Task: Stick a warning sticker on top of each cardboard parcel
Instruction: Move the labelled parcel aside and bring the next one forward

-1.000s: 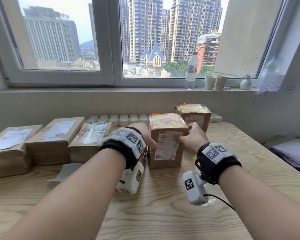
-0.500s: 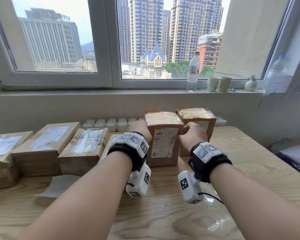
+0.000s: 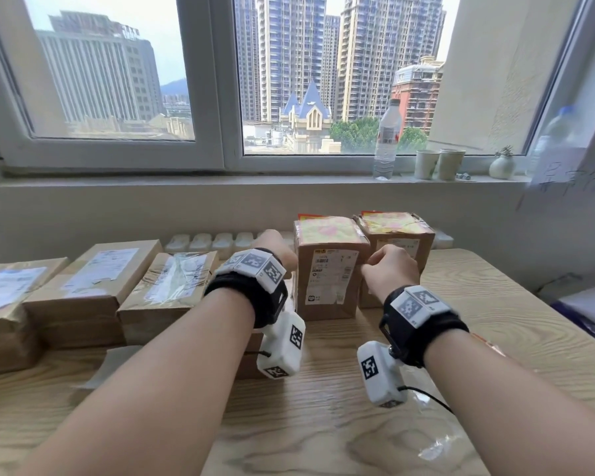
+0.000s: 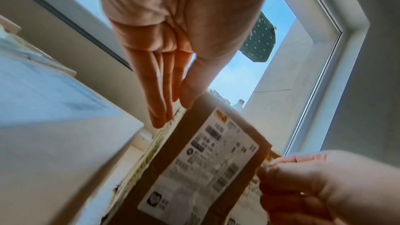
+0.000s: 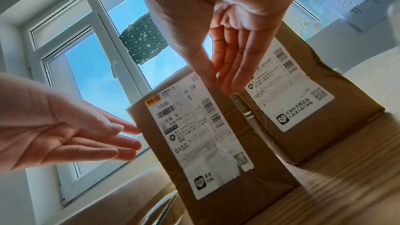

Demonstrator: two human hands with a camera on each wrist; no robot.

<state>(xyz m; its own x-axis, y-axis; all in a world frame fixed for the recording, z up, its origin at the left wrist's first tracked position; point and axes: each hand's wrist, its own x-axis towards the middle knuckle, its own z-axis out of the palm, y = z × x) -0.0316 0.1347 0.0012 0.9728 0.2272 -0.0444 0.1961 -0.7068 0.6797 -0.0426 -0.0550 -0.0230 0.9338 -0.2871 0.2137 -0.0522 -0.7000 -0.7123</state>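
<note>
Parcel (image 3: 328, 269) upright between left hand (image 3: 275, 247), right hand (image 3: 390, 269).

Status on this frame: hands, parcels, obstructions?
Both hands open: left hand, right hand flanking upright parcel. Its top already stickered. Flat parcels left lack stickers. Nothing obstructing.

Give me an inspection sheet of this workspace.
Surface: wooden table, pale grain.
Job's things: nearer upright parcel and farther upright parcel carry yellow stickers on top; flat parcels at left show none.
Clutter: clear plastic wrap near the right arm.
Hands: left hand and right hand flank the nearer upright parcel, fingers straight.
Cables: black cable from the right wrist camera.
Surroundings: window sill with water bottle and paper cups.
</note>
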